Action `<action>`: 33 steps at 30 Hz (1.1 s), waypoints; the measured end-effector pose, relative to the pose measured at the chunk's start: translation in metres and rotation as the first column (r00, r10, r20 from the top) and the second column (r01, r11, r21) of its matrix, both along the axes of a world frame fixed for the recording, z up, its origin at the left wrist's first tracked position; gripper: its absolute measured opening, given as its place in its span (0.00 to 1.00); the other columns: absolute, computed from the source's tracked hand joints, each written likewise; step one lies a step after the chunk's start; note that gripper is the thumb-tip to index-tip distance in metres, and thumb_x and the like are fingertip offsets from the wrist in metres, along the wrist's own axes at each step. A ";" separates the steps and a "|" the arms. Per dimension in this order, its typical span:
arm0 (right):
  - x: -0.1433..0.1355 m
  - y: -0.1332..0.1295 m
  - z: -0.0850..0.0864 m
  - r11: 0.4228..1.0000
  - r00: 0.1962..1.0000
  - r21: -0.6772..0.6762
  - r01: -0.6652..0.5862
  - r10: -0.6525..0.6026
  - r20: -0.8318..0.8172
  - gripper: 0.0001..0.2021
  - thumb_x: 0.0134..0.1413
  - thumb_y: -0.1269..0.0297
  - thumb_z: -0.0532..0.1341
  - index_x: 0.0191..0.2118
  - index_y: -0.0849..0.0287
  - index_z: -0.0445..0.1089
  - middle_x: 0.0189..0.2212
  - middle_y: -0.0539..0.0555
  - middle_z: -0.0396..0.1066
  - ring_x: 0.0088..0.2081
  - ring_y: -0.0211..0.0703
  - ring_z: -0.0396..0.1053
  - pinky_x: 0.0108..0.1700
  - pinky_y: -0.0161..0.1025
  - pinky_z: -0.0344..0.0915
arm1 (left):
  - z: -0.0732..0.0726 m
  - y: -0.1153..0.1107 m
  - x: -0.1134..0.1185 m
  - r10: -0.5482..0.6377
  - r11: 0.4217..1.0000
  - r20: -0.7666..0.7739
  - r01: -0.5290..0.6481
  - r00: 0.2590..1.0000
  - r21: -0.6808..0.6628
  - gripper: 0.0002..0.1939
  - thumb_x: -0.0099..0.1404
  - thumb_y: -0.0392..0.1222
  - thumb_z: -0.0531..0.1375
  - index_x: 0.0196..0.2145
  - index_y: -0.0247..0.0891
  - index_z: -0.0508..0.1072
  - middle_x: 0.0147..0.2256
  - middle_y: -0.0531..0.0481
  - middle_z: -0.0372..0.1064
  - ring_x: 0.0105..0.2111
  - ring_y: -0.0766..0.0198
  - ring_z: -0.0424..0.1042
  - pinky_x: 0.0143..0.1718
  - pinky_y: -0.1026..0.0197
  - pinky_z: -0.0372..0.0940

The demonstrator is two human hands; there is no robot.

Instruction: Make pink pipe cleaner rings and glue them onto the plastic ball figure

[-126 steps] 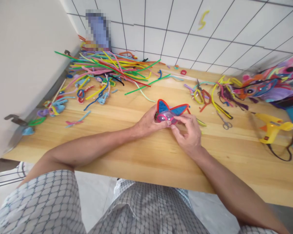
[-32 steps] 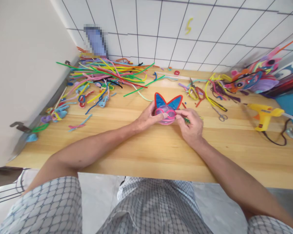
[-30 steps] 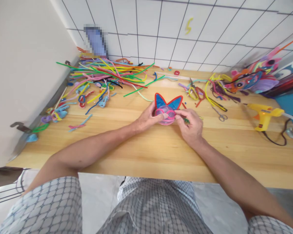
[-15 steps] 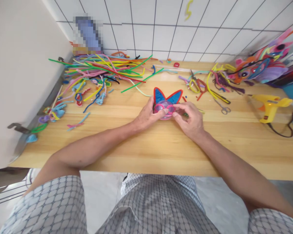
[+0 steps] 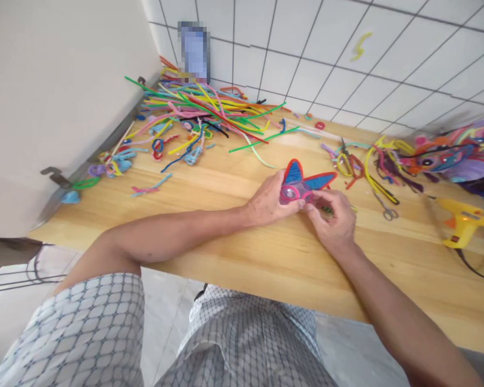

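Observation:
Between my two hands, just above the wooden table, is a pipe-cleaner animal mask (image 5: 296,191). It has pointed blue ears edged in red, a purple middle and pink rings around the eye parts. My left hand (image 5: 271,201) grips its left side, thumb pressed along the lower front. At its right edge, my right hand (image 5: 333,217) pinches with thumb and fingertips. A small green bit (image 5: 326,210) shows behind my right fingers; what it is cannot be made out.
A heap of coloured pipe cleaners (image 5: 209,105) lies at the back left. Scissors with red and yellow handles (image 5: 349,165) and small grey scissors (image 5: 388,212) lie to the right, near a yellow glue gun (image 5: 465,220). Colourful finished-looking craft figures (image 5: 447,153) stand at the far right.
My view has swung and tilted, so the table appears slanted. The mask has turned in my hands, its right ear now pointing more sideways. Both hands keep their hold.

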State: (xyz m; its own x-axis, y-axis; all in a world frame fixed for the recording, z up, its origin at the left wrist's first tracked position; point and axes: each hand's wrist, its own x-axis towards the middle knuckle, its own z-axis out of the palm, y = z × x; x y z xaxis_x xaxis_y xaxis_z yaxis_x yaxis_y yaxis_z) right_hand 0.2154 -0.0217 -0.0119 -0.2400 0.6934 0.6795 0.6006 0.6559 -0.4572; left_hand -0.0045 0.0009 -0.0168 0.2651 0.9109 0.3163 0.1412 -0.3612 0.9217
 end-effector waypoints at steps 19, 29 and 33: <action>-0.004 0.002 -0.001 0.997 0.997 -0.066 0.041 -0.045 -0.056 0.11 0.71 0.60 0.65 0.53 0.52 0.80 0.42 0.56 0.83 0.40 0.49 0.81 0.43 0.49 0.80 | 0.008 0.003 -0.010 -0.080 0.966 0.101 0.102 0.992 -0.237 0.33 0.67 0.61 0.69 0.60 0.38 0.68 0.56 0.39 0.74 0.57 0.45 0.74 0.65 0.42 0.67; -0.006 0.002 -0.003 0.998 0.999 -0.043 0.034 -0.036 -0.033 0.09 0.71 0.59 0.65 0.52 0.50 0.80 0.42 0.55 0.84 0.39 0.49 0.80 0.43 0.49 0.80 | -0.001 0.007 -0.012 -0.120 0.956 0.137 0.151 0.983 -0.249 0.35 0.67 0.63 0.70 0.63 0.42 0.68 0.58 0.42 0.74 0.60 0.47 0.74 0.67 0.43 0.67; -0.006 0.002 -0.002 0.999 0.998 -0.029 0.024 -0.026 -0.056 0.09 0.71 0.61 0.65 0.53 0.50 0.80 0.41 0.54 0.83 0.39 0.48 0.80 0.42 0.47 0.80 | -0.003 0.007 -0.013 -0.107 0.963 0.130 0.135 0.986 -0.233 0.36 0.67 0.63 0.70 0.64 0.43 0.67 0.57 0.44 0.75 0.59 0.50 0.74 0.67 0.45 0.67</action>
